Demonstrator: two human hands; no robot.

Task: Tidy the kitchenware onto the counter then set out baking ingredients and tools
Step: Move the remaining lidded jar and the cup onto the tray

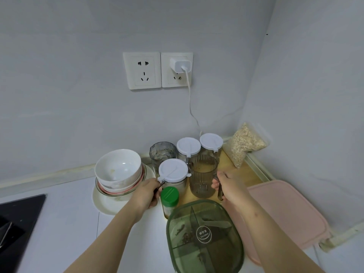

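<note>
My left hand [146, 194] grips the handle of a clear jar with a white lid [173, 170] on the counter. My right hand [228, 187] holds the handle of an uncovered ribbed clear jar [202, 174] standing on a wooden tray [232, 164]. Two more white-lidded jars [188, 146] [211, 141] and a lidless grey jar [162, 154] stand behind them. A green-capped shaker [169, 198] stands between my hands. A green divided box [203, 237] lies in front. White bowls [118, 168] are stacked on a plate [102, 201] to the left.
A bag of oats [243, 144] leans in the back right corner. A pink board [285, 209] lies at the right. A black cooktop [17, 219] is at the left edge. Wall sockets [141, 70] hold a white charger [180, 65] whose cable drops behind the jars.
</note>
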